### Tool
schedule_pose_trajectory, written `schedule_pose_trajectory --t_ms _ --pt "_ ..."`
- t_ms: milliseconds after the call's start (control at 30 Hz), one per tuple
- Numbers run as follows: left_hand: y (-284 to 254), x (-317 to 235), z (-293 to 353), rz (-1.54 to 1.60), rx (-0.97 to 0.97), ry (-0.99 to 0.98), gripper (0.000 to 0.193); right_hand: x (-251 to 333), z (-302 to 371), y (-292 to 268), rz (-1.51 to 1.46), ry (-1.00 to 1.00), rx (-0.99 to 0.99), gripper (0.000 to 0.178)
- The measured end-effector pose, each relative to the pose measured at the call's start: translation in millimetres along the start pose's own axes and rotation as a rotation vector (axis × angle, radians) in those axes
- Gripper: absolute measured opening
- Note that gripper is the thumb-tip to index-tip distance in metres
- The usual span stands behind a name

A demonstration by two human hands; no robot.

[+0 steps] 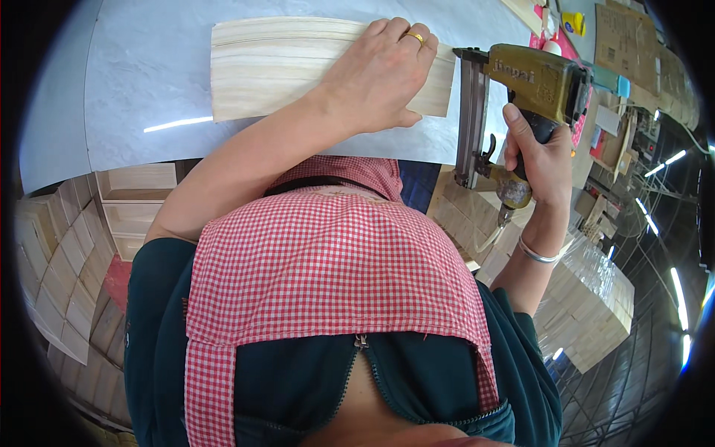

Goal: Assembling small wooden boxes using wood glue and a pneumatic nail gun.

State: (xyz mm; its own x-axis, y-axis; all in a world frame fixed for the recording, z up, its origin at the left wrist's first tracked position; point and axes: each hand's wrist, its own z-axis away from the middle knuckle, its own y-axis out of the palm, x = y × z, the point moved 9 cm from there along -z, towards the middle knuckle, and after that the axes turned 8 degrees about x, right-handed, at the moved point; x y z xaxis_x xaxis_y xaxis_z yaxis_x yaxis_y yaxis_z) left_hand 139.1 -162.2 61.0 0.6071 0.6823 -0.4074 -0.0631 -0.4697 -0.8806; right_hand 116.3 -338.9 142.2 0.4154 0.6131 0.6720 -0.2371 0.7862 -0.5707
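Observation:
A pale wooden panel (275,71), with grain lines and a seam along its far side, lies on the grey-blue worktable (149,82). My left hand (380,71), a gold ring on one finger, grips its right half: the fingers curl over the far edge and the thumb rests by the near edge. In my right hand (544,156) is an olive-gold and black air nail gun (532,78). Its nose points left, up against the panel's right end near the far corner; whether it touches, I cannot tell. An air fitting hangs from the handle's lower end.
Stacked wooden boxes (63,261) stand at the left, beside an open wooden shelf piece (138,179). A film-wrapped stack of wooden blocks (588,298) is at the right. Beyond the table's far right lie a cardboard box (625,45) and a yellow tub (573,22).

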Motion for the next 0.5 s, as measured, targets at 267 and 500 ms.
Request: schedule_pose_trajectory --t_ms 267,500 --pt "-45 34 50 -0.268 -0.057 0.007 0.083 -1 10 -5 0.031 -0.009 -0.030 0.023" --pt "-58 101 93 0.337 0.625 -0.367 0.078 -22 55 -3 -0.010 0.008 -0.045 0.020"
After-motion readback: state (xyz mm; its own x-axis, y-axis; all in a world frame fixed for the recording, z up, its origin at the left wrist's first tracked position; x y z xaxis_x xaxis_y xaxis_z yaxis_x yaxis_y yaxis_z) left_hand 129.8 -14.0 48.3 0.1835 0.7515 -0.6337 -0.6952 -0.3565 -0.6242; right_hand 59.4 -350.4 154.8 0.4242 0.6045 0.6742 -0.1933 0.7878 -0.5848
